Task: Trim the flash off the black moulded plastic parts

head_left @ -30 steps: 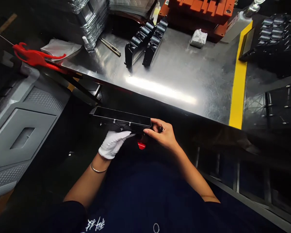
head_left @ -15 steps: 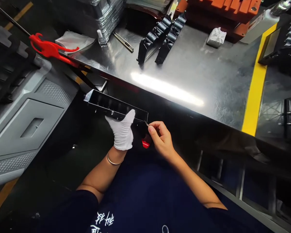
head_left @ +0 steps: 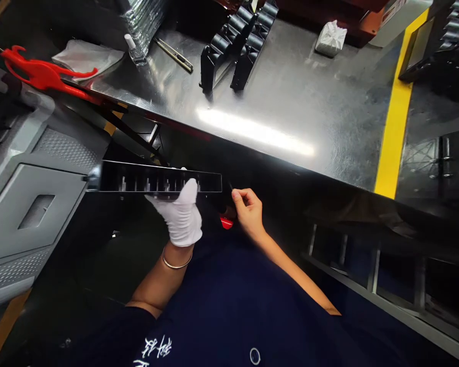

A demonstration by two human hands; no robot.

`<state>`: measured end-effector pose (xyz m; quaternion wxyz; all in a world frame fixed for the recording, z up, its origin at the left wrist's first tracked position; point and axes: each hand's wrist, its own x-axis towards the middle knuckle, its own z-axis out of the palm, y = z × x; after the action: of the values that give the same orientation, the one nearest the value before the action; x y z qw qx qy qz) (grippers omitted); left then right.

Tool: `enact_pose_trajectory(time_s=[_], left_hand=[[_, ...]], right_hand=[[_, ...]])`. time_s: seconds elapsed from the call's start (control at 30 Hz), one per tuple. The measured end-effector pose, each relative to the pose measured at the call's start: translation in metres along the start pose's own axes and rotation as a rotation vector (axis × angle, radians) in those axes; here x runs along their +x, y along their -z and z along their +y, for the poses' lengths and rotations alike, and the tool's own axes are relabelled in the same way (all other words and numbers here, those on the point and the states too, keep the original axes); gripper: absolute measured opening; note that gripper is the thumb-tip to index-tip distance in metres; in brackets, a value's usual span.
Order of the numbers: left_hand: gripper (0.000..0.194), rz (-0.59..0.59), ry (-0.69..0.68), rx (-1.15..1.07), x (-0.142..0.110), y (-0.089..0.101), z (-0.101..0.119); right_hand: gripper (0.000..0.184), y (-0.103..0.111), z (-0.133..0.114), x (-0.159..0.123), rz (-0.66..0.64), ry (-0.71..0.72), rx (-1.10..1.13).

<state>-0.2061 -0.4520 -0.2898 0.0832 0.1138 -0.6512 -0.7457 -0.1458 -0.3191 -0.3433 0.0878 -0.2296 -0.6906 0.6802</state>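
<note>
My left hand (head_left: pixel 183 219), in a white glove, grips a long black plastic part (head_left: pixel 110 177) near its right end, thumb over the front edge. The part is a narrow trough with a row of small ribs inside, held roughly level in front of the bench. My bare right hand (head_left: pixel 251 213) pinches a thin, dark, blade-like piece (head_left: pixel 230 185) between thumb and index finger. Its tip points up and stands a little apart from the part's right end. Most of the thin piece is hidden by the fingers, so its exact kind is unclear.
On the metal bench (head_left: pixel 283 102) stand two black ribbed parts (head_left: pixel 248 56), a utility knife (head_left: pixel 174 55), a small clear bottle (head_left: pixel 135 51), a white cloth (head_left: pixel 86 55) and a crumpled white wad (head_left: pixel 331 38). A red hook-like holder (head_left: pixel 42 71) juts at the left; a grey crate (head_left: pixel 42 204) stands below.
The black part has turned level and tipped to show more of its inside, moving left and away from my right hand. The thin piece no longer meets its end. The camera view has shifted slightly.
</note>
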Motion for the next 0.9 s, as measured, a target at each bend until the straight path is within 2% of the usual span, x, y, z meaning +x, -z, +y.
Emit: enact_pose_trajectory(time_s=[0.07,0.13,0.2,0.27,0.33,0.4,0.57,0.73,0.8,0.9], left_hand=[[0.061,0.136,-0.112,-0.111,0.002,0.003,0.012],[0.058,0.176,-0.126,-0.207,0.003,0.003,0.02],[0.055,0.134,-0.054,-0.251,0.003,0.001,0.021],[0.05,0.096,-0.007,-0.269,0.0,-0.002,0.017],[0.047,0.071,-0.015,-0.291,-0.003,-0.005,0.012],[0.048,0.041,-0.018,-0.3,-0.006,-0.006,0.01],[0.056,-0.021,0.071,-0.264,-0.011,-0.002,0.021],[0.042,-0.165,0.354,-0.235,-0.018,0.003,0.033],[0.036,-0.174,0.438,-0.227,-0.014,0.003,0.03],[0.033,-0.161,0.503,-0.185,-0.004,0.003,0.02]], right_hand=[[0.038,0.01,0.008,0.001,0.018,-0.03,-0.014],[0.034,0.018,0.005,0.001,-0.016,0.005,-0.025],[0.024,0.02,-0.008,0.0,-0.094,0.138,-0.035],[0.015,0.02,-0.024,0.0,-0.196,0.336,-0.065],[0.01,0.02,-0.038,0.002,-0.276,0.513,-0.105],[0.008,0.019,-0.044,0.004,-0.293,0.604,-0.138],[0.01,0.02,-0.039,0.013,-0.229,0.586,-0.176],[0.016,0.026,-0.032,0.025,-0.102,0.43,-0.235],[0.016,0.031,-0.035,0.021,-0.164,0.416,-0.226],[0.013,0.037,-0.042,0.008,-0.35,0.486,-0.201]])
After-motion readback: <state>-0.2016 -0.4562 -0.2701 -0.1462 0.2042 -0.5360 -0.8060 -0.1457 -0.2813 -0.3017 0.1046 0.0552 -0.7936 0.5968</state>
